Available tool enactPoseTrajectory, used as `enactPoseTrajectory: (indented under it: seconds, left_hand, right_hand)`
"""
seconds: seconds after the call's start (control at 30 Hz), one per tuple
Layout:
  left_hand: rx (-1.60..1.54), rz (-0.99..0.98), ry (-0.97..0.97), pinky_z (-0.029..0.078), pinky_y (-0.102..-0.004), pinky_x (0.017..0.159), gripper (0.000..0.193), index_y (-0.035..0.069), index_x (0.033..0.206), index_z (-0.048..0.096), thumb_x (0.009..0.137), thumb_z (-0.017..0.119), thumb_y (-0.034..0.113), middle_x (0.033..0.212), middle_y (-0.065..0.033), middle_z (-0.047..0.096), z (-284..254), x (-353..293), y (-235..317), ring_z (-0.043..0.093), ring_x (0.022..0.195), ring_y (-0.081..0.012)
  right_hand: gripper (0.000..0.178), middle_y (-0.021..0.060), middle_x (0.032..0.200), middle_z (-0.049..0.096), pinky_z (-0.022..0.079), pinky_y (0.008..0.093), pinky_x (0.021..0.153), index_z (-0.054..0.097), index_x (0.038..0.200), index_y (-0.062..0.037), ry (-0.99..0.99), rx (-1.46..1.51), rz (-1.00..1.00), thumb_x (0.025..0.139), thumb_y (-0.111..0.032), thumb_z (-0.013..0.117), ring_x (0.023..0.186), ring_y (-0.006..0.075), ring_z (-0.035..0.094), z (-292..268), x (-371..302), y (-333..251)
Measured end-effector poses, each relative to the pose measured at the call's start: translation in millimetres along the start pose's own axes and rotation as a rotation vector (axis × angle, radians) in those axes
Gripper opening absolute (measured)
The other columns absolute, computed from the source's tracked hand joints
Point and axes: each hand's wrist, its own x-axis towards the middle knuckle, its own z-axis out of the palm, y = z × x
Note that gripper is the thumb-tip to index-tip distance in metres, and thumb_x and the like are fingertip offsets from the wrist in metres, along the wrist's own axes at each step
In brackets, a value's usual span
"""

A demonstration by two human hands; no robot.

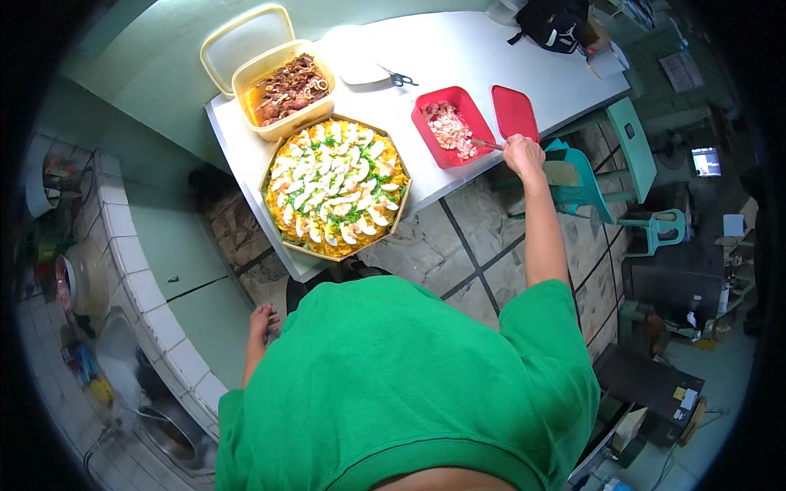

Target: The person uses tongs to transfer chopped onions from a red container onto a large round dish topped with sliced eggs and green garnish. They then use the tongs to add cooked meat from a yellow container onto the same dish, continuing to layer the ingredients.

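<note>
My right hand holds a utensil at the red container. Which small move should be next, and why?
Probably lift a little of the chopped food with the utensil: your right hand already grips it, and its far end reaches into the open red container where this food lies.

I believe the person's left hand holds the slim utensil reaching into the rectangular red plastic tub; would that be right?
Not quite: in the head view, the right hand, not the left hand, holds the slim utensil reaching into the rectangular red plastic tub.
</note>
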Motion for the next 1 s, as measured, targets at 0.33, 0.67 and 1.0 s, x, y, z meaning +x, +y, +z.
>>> enactPoseTrajectory:
  seconds: [0.33,0.67,1.0]
  left_hand:
    - [0.068,0.0,0.013,0.048,-0.0379,0.065,0.029,0.019,0.12,0.059,0.096,0.056,0.035,0.101,0.0012,0.062,5.0,-9.8,-5.6,0.061,0.08,-0.0179]
    - [-0.019,-0.094,0.003,0.048,-0.036,0.063,0.029,0.018,0.118,0.06,0.095,0.057,0.036,0.098,0.0017,0.063,4.9,4.6,-1.5,0.061,0.077,-0.0142]
    - [-0.067,0.006,-0.009,0.047,-0.0359,0.067,0.032,0.019,0.123,0.058,0.096,0.055,0.035,0.103,-0.0003,0.063,13.8,-1.3,34.4,0.062,0.083,-0.0167]
  right_hand:
    - [0.033,0.022,0.108,0.067,0.05,0.0508,0.088,0.071,0.106,-0.0091,-0.034,0.112,0.094,0.09,-0.035,0.057,0.103,0.04,0.064,6.7,7.6,2.4]
    - [0.022,0.0166,0.082,0.066,0.049,0.0324,0.066,0.069,0.097,-0.0052,0.07,0.764,-0.268,0.093,-0.025,0.061,0.071,0.0217,0.063,-14.5,-74.9,-19.9]
    - [0.011,0.008,0.081,0.065,0.051,0.0383,0.061,0.067,0.093,-0.0088,0.013,0.637,-0.826,0.088,-0.018,0.066,0.071,0.0289,0.065,32.1,-169.3,-136.4]
